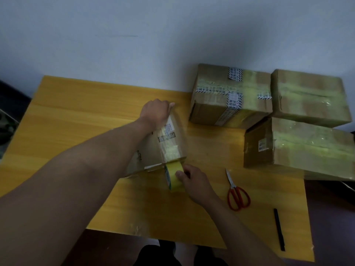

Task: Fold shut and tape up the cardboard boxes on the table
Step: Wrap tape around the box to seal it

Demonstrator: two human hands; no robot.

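Left hand (156, 112) clamped over the far end of the small cardboard box (163, 144) mid-worktop (76, 116), fingers curled round it. Long axis running away from the body. At its near end, tape roll (173, 176) pinched by right hand (194, 182). Taped boxes (230, 93) well right.

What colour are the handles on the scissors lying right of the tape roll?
Red. The scissors show plainly in the head view, lying on the table with silver blades pointing away.
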